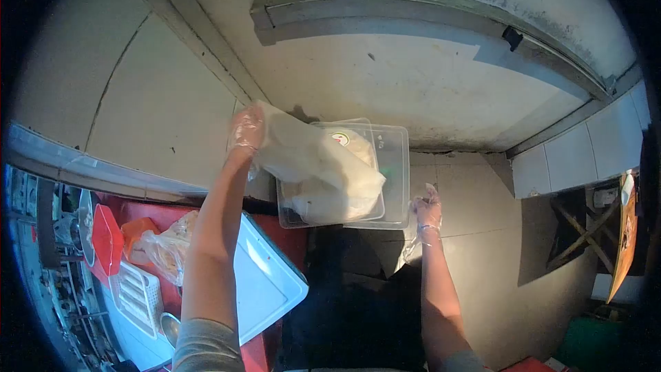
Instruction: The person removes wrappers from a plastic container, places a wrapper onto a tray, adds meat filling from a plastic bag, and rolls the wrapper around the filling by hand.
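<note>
My left hand (248, 131), in a thin clear plastic glove, grips the upper left corner of a white cloth-like sheet (303, 148). The sheet slants down to the right across a clear plastic tub (396, 196), hiding much of what is in it. A round label (340, 139) with a red mark shows near the sheet's upper edge. My right hand (428, 208), gloved the same way, is just right of the tub, apart from it. Its fingers are loosely bent and spread, with nothing visible in them. Loose clear plastic hangs below that wrist.
To the left, a red surface holds a white lid or tray (268, 282), a white slotted basket (135, 296), a red container (108, 240) and a filled plastic bag (169, 244). A wall rises behind the tub. A wooden board (625, 241) stands far right.
</note>
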`<state>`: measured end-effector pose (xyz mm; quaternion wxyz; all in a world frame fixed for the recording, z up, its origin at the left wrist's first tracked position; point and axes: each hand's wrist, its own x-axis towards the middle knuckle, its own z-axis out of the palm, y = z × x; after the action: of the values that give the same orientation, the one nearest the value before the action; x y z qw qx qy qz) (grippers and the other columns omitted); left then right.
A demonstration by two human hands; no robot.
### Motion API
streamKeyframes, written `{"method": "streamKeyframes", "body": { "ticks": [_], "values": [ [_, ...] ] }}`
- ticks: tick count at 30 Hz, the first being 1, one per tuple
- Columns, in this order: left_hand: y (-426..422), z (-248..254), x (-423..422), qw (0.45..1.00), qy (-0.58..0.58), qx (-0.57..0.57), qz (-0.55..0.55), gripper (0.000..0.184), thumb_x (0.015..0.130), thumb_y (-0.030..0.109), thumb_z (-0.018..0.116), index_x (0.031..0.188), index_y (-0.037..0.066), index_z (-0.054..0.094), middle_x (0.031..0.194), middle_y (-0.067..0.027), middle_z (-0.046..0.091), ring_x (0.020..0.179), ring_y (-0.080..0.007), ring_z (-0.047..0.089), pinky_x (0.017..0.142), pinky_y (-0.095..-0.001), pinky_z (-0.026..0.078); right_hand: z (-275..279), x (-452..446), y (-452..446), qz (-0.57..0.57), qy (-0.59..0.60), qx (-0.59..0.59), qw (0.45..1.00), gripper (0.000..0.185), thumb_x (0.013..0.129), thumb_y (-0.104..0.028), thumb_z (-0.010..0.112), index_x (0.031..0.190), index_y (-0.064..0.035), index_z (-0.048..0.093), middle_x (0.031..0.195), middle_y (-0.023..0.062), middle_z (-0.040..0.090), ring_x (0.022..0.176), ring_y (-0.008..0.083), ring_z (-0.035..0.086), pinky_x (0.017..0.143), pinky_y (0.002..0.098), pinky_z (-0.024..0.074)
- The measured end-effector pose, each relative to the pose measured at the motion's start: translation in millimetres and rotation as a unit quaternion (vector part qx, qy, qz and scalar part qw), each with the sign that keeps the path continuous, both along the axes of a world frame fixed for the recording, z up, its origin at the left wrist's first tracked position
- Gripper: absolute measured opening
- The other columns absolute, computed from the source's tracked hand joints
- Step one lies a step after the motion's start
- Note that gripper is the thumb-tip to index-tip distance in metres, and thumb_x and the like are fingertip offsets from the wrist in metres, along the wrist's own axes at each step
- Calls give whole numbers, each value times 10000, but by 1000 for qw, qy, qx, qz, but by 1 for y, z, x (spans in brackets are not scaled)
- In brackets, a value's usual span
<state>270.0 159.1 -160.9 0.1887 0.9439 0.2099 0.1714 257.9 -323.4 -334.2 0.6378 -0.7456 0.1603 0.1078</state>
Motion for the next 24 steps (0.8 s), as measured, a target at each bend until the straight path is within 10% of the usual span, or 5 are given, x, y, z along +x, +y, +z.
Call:
{"method": "streamKeyframes", "body": {
  "ticks": [4,7,16,19,24],
  "values": [
    [-28,-27,-2,979,-47,-192,-57,348,967,337,510,1021,43,687,1015,-227,674,950,-420,638,819,-503,500,46,-14,42,88,-219,-261,936,634,772,-245,771,1347,-141,522,1213,139,533,1159,304,496,991,514,412],
    [-77,-8,2,995,-19,-30,-95,299,970,294,537,1016,30,671,951,-197,689,887,-375,662,800,-432,508,65,-8,82,206,-255,-335,884,720,720,-361,794,1350,-153,515,1323,155,461,1271,363,386,1054,522,333],
    [-73,56,5,996,33,-40,-72,275,956,270,575,1062,34,670,960,-191,694,884,-349,664,795,-411,515,45,33,128,177,-248,-320,897,164,690,-230,722,798,-107,737,982,163,687,961,337,641,846,463,496],
    [-6,35,9,949,-141,-217,-177,264,949,262,573,975,21,679,886,-212,676,820,-391,638,739,-442,501,56,26,87,177,-199,-361,894,139,672,-192,680,738,-78,725,863,188,690,899,347,658,807,443,514],
    [-6,105,13,997,-13,67,-40,298,941,288,566,912,20,692,895,-250,665,844,-439,634,736,-491,497,56,14,49,145,-138,-420,885,141,657,-174,663,698,-47,706,882,184,679,885,361,649,790,462,511]
  ]
}}
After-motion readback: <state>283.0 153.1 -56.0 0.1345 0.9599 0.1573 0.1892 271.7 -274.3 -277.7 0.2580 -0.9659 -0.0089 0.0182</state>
